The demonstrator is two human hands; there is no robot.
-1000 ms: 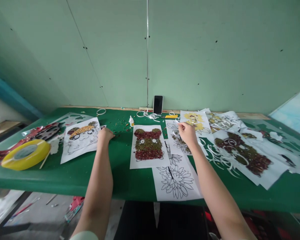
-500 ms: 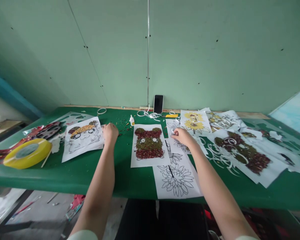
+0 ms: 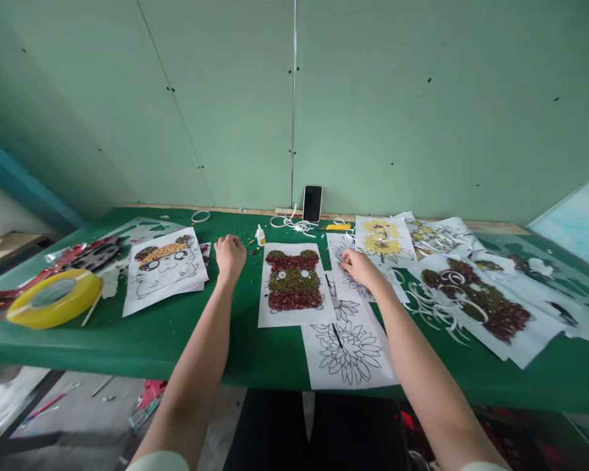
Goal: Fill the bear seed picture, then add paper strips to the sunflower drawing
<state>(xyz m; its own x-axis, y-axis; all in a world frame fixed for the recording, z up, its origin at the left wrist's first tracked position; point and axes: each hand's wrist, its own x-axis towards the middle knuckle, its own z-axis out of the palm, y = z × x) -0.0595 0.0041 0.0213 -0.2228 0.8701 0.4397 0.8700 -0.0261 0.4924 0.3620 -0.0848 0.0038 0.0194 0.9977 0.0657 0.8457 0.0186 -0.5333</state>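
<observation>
Head view: looking at a pale green wall, then down onto a green desk littered with paper. Reading sheets next: spotting an upper flower sheet right of centre, a lower flower sheet nearer the front edge, a bear sheet overlapping the lower one, a hamster sheet off to the left. Also logging a yellow tape roll, far left.

Turning to handling. Judging the step as light finger work over the upper flower sheet: probably needing to press gently, lifting rather than dragging, minding the neighbouring bear sheet so as not to shift it or shed its grainy fill.

Placing the right hand over the upper flower sheet, paper lying right below the fingers, thumb and index bending close together; not making out contact or anything pinched. Placing the left hand between hamster sheet and bear sheet, apart from both, fingers curling inward; not managing to tell about any held thing.

Going smaller: catching a phone leaning on the wall, a yellow cutter near it, a small white bottle right of the left hand, lastly scattered bits near the bottle.
</observation>
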